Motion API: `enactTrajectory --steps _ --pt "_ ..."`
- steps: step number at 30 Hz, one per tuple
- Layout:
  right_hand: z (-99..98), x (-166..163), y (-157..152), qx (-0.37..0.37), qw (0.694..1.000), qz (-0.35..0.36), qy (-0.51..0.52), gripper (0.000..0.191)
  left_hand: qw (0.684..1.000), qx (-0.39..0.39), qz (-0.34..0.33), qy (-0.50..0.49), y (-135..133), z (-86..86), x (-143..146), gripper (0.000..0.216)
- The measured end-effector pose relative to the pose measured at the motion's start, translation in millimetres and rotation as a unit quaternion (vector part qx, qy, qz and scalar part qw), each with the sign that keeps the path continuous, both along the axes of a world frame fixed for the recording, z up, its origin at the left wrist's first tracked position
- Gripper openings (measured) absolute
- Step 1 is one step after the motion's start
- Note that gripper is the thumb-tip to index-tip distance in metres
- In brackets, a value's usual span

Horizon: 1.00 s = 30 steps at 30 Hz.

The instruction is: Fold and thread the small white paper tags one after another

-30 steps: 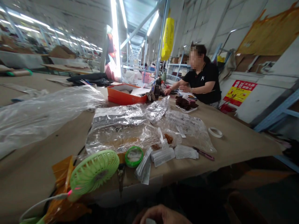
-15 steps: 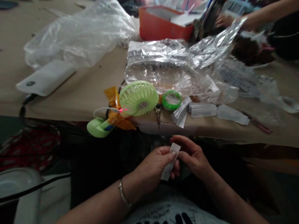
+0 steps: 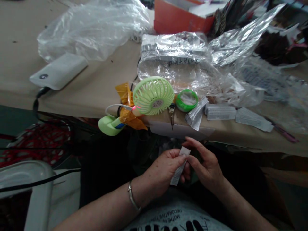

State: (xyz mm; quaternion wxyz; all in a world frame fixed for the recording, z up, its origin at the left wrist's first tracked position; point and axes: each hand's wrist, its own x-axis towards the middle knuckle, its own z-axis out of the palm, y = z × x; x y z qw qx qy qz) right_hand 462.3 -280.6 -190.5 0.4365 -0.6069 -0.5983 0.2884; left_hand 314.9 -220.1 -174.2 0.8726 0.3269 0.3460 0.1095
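Over my lap, my left hand [image 3: 163, 168] pinches a narrow white printed paper label [image 3: 177, 175] between thumb and fingers. The label is tilted, its upper end poking out above the thumb. Close by on the right is my right hand [image 3: 209, 165], its index finger raised and apart from the thumb. That thumb's tip is at the label's edge; whether it presses on it I cannot tell. At the table edge above lie a fanned stack of white strips [image 3: 196, 114] and two more stacks of printed labels [image 3: 220, 112], [image 3: 253, 119].
A light-green fan [image 3: 153, 96] is fixed to the table edge with orange tape. Beside it are a small pointed tool [image 3: 171, 117] and a round green container [image 3: 187, 100]. Behind lie clear plastic bags [image 3: 96, 30], a white power bank [image 3: 59, 71] and an orange box [image 3: 183, 21].
The camera view has shifted, so the table things appear further right and slightly higher. My left hand still holds the label. Another person's arm at the upper right is gone from view.
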Motion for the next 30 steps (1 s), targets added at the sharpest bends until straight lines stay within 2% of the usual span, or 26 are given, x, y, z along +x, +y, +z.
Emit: enactTrajectory --steps 4,6,10,13,15,19,22,26,30 --pt "5.3 -6.4 7.8 -0.086 0.98 -0.063 0.168 0.014 0.999 0.043 0.031 0.008 -0.1 -1.1 -0.8 0.023" --pt "7.1 -9.1 13.3 -0.11 0.968 -0.077 0.212 0.015 0.997 0.063 0.048 0.022 0.1 0.1 -0.5 0.023" --pt "6.4 -14.7 21.6 -0.139 0.957 -0.08 0.243 0.021 0.992 0.097 0.064 0.042 0.8 3.3 0.4 0.022" --pt "5.4 -19.0 25.4 -0.157 0.949 -0.056 0.269 0.022 0.988 0.124 0.075 0.048 1.9 2.7 -0.5 0.022" --pt "6.4 -20.7 28.7 -0.146 0.955 -0.04 0.256 0.02 0.981 0.16 0.096 0.047 3.6 1.4 -2.7 0.02" --pt "13.6 -21.5 38.3 -0.072 0.985 -0.032 0.151 0.014 0.939 0.304 0.135 0.09 9.4 0.6 -11.0 0.016" --pt "18.9 -21.9 45.8 -0.05 0.992 -0.025 0.112 0.013 0.897 0.4 0.142 0.122 15.4 1.9 -17.2 0.016" --pt "20.8 -22.5 52.8 -0.06 0.993 -0.029 0.101 0.013 0.852 0.474 0.156 0.155 24.6 3.1 -20.2 0.015" --pt "23.5 -23.3 57.8 -0.06 0.993 -0.031 0.099 0.012 0.821 0.524 0.155 0.163 32.7 5.1 -19.4 0.017"
